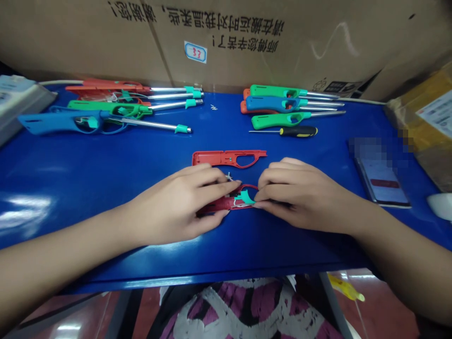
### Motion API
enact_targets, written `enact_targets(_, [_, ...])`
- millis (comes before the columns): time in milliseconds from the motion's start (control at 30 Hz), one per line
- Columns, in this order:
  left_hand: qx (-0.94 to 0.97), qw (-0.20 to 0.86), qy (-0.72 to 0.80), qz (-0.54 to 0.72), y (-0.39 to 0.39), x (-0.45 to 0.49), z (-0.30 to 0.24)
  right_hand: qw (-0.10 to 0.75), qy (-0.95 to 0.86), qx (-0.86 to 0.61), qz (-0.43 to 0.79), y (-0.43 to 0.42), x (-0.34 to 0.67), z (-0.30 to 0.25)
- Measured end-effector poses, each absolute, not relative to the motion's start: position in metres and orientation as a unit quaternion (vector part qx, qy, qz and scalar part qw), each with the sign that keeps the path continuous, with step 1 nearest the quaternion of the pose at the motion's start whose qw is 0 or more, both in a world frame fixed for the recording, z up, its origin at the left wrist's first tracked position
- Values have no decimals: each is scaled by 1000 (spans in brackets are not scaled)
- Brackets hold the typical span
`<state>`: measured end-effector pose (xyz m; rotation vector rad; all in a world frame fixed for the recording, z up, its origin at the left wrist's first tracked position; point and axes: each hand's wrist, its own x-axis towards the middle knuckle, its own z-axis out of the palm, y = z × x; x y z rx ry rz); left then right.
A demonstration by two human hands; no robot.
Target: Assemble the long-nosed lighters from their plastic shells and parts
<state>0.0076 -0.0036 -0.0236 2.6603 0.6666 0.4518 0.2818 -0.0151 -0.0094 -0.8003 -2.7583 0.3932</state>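
Near the table's front edge, my left hand [187, 202] is closed around the handle end of a red lighter half-shell [226, 204]. A green trigger [244, 197] and white wires lie inside this shell. My right hand [300, 193] pinches at the shell's right end, beside the trigger; its fingertips partly hide what they hold. Just beyond both hands rests the matching red half-shell [226, 158], its hollow side up. A small pale part [229, 177] shows by my left fingertips.
Opened lighters [95, 120] with metal tubes lie at the back left. At the back right are closed lighters [278, 105] and a screwdriver [298, 132]. A phone [383, 176] lies on the right. A large cardboard box [247, 61] stands along the rear edge.
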Motion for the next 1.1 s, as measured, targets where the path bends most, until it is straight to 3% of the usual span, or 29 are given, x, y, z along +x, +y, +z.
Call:
enact_targets(300, [926,221,251,174,-4,11,-22,128,-911,-373,123,-14,281,-14])
enact_targets(1100, [860,402,229,213,1,19,-27,105,-944,-311,-4,-20,270,-28])
